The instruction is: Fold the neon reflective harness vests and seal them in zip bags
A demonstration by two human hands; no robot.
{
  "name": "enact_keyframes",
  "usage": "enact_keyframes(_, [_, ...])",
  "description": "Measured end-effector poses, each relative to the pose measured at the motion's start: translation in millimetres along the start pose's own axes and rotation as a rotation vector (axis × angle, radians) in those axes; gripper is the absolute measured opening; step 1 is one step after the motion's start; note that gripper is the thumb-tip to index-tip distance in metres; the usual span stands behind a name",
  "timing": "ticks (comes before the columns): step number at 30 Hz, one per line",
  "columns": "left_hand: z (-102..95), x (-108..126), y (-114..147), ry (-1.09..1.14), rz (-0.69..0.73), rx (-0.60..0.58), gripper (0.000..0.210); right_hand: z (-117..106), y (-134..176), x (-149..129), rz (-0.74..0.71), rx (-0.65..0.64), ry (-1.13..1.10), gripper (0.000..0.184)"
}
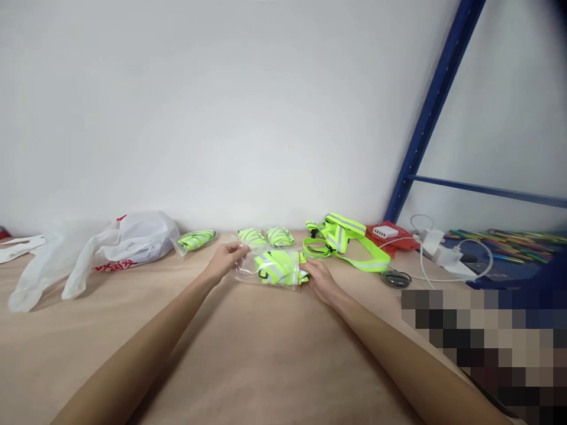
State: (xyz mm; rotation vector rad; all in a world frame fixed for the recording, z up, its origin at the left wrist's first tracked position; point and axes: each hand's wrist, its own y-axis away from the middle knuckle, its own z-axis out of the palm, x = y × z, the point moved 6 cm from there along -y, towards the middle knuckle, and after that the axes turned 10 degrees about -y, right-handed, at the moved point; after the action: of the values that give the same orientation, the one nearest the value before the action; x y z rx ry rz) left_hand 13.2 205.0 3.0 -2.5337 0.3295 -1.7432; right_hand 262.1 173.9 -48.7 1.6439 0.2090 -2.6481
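Far left: white plastic bag (148,236) with red print, contents hidden. Left of center, one clear packet (196,240) with a folded neon strap set inside. Left hand (228,261) pinches the left end of a clear bag (244,273), forearm up from lower left. Two more filled packets (266,237) sit just behind. Clear bag is mid-frame on the beige worktop (266,360); strap bundle (280,267) in it is neon yellow-green with silver stripes, folded, a bit poking past the red-lined right end. Right hand (322,281) grips that end, forearm from lower right; can't tell if it pinches strap too. Right of center: loose neon harness (343,239), unbagged.
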Motion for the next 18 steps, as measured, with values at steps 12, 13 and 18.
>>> enact_keyframes(12, [-12.8, 19, 0, -0.048, 0.069, 0.203, 0.047, -3, -5, 13, -0.03, 0.066, 0.004, 0.028])
enact_keyframes(13, [-12.5, 17, 0, -0.045, 0.055, 0.213, 0.046, -3, -5, 14, -0.035, 0.072, 0.009, 0.028])
enact_keyframes(18, [-14.0, 14, 2, -0.043, 0.031, 0.213, 0.046, -3, -6, 14, -0.084, 0.048, 0.105, 0.032])
